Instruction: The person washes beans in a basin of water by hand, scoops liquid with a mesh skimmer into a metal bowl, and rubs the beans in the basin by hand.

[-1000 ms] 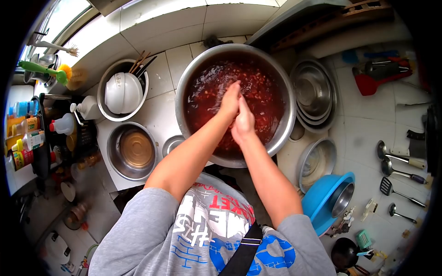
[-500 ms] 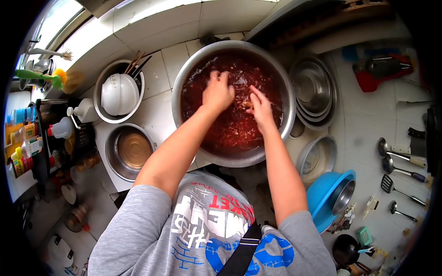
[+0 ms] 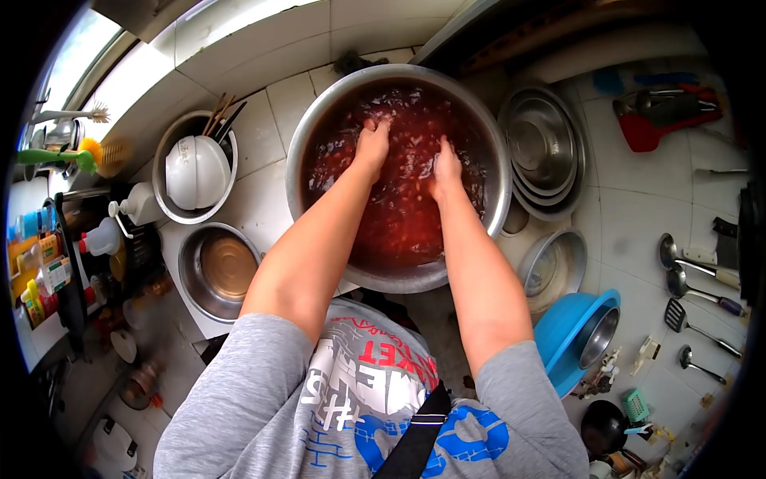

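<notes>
A wide metal basin holds dark red liquid with many small reddish pieces in it. Both my hands are dipped into this liquid, a short distance apart. My left hand is left of the middle, its fingers mostly under the surface, so their grip is hidden. On the other side, my right hand points away from me with its fingers stretched out, partly submerged. Nothing held shows in it. The liquid ripples around both hands.
At left stand a metal bowl with white bowls and chopsticks, and another metal pot. Stacked metal bowls, a metal basin and a blue basin are at right. Ladles and a slotted turner hang beyond.
Both hands have sunk deeper into the red liquid. My right hand's fingers were spread above the surface with small pieces by them; now the hand is lower and straighter.
</notes>
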A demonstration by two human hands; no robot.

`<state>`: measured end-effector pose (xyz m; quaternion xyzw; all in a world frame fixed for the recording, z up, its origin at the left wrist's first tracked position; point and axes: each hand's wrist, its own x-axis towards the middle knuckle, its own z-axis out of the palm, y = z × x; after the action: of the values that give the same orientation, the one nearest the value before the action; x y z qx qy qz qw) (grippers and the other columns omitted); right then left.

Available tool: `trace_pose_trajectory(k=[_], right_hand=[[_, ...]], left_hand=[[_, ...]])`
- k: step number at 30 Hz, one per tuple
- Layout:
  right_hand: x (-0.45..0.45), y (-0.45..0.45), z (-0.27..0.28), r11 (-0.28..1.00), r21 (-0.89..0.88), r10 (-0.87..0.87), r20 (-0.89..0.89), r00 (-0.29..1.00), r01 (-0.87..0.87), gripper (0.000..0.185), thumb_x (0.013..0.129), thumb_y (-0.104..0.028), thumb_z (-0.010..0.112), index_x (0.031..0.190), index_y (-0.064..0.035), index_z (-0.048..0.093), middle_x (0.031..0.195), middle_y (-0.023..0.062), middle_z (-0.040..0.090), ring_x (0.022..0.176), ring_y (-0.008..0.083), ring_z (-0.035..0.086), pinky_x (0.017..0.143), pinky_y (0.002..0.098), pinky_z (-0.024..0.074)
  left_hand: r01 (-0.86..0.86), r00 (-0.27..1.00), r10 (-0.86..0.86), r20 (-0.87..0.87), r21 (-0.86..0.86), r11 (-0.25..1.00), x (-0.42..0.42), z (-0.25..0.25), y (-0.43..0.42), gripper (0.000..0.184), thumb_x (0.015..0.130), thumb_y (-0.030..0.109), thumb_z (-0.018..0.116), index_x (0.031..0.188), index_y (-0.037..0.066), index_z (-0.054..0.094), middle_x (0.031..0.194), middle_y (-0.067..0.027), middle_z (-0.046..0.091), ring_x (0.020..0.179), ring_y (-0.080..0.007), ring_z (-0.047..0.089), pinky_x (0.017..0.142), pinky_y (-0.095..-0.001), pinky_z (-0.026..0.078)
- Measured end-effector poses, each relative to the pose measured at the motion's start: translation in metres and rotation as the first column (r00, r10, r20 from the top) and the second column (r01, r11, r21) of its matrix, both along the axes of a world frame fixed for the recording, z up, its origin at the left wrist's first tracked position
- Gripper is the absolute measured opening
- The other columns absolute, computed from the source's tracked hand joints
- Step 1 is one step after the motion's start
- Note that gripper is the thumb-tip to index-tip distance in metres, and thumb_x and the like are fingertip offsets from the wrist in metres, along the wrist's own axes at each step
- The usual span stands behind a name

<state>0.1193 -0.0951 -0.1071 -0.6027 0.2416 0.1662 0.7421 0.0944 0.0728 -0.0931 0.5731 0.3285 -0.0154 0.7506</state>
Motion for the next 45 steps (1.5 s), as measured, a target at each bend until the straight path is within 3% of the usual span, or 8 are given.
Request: trace_pose_trajectory(k=[6,10,12,14,19,31,38,45], right_hand=[[-0.029,0.061,0.07,0.881,0.472,-0.065,0.056,0.996,0.031,0.033,0.105,-0.028,0.049,0.122,-0.0033,0.063,0.121,0.0104,0.068,0.107,0.0232,0.066,0.095,0.0393,0.0536],[-0.052,0.068,0.087,0.903,-0.4,0.4,0.649,0.647,-0.157,0.041,0.106,-0.019,0.044,0.139,0.0046,0.052,0.148,0.0193,0.049,0.139,0.0284,0.044,0.117,0.038,0.0323],[-0.038,0.069,0.095,0.957,-0.226,0.28,0.575,0.769,-0.18,0.046,0.107,-0.025,0.041,0.144,0.0032,0.047,0.151,0.0186,0.045,0.138,0.0272,0.045,0.116,0.0367,0.0326],[-0.024,0.066,0.103,0.987,-0.037,0.159,0.453,0.878,-0.159,0.051,0.108,-0.03,0.04,0.147,0.0018,0.043,0.152,0.0172,0.044,0.135,0.0249,0.046,0.115,0.035,0.0342],[-0.059,0.078,0.102,0.972,0.19,0.103,0.183,0.978,-0.138,0.056,0.108,-0.036,0.042,0.151,-0.0007,0.039,0.155,0.0129,0.04,0.14,0.0201,0.04,0.117,0.0315,0.0298],[-0.069,0.076,0.079,0.984,0.125,0.116,0.108,0.987,-0.129,0.057,0.107,-0.04,0.042,0.152,-0.0058,0.039,0.15,0.0122,0.046,0.138,0.0206,0.043,0.115,0.0322,0.032],[-0.072,0.053,0.068,0.925,0.34,0.184,-0.018,0.983,-0.167,0.054,0.105,-0.041,0.049,0.146,-0.0057,0.048,0.144,0.0109,0.053,0.134,0.02,0.048,0.107,0.0363,0.0432],[-0.012,-0.011,0.086,0.564,-0.806,0.617,0.267,0.74,-0.18,0.047,0.093,-0.02,0.066,0.137,-0.0061,0.057,0.129,0.0168,0.063,0.112,0.0252,0.063,0.097,0.0339,0.0495]], left_hand=[[-0.122,0.99,0.126,-0.063,-0.832,0.542,-0.002,0.039,-0.018,0.038,0.102,0.041,0.049,0.113,0.01,0.068,0.103,-0.0112,0.07,0.093,-0.0243,0.068,0.084,-0.0399,0.057],[-0.123,0.949,0.293,0.117,-0.719,0.684,0.007,0.027,-0.031,0.038,0.103,0.031,0.043,0.112,0.004,0.068,0.105,-0.0125,0.07,0.094,-0.0205,0.065,0.088,-0.0345,0.053],[0.038,0.882,0.034,0.47,-0.144,0.989,-0.007,0.046,-0.035,0.035,0.1,0.024,0.047,0.121,0.0,0.063,0.115,-0.0082,0.066,0.105,-0.0161,0.061,0.094,-0.0273,0.047],[0.008,0.949,0.155,0.275,-0.513,0.858,-0.025,0.089,-0.049,0.043,0.101,0.024,0.048,0.134,-0.002,0.056,0.134,-0.0098,0.061,0.124,-0.0215,0.054,0.109,-0.0311,0.038],[-0.043,0.932,0.081,0.353,-0.112,0.993,-0.007,0.051,-0.033,0.047,0.104,0.033,0.049,0.141,0.005,0.056,0.141,-0.0091,0.058,0.129,-0.017,0.05,0.111,-0.0295,0.034],[-0.086,0.98,0.163,0.114,-0.496,0.864,-0.037,0.049,-0.043,0.052,0.105,0.04,0.047,0.141,0.004,0.054,0.145,-0.0073,0.055,0.133,-0.0214,0.049,0.113,-0.0317,0.035],[0.211,0.946,-0.214,0.244,0.038,0.977,-0.03,0.046,-0.025,0.059,0.104,0.043,0.046,0.147,0.001,0.044,0.147,-0.0175,0.05,0.136,-0.0224,0.045,0.111,-0.0353,0.036],[0.322,0.936,-0.297,-0.188,0.796,0.512,-0.033,0.072,0.022,0.053,0.087,0.03,0.064,0.135,0.012,0.052,0.138,-0.0225,0.045,0.121,-0.0433,0.054,0.098,-0.0524,0.049]])
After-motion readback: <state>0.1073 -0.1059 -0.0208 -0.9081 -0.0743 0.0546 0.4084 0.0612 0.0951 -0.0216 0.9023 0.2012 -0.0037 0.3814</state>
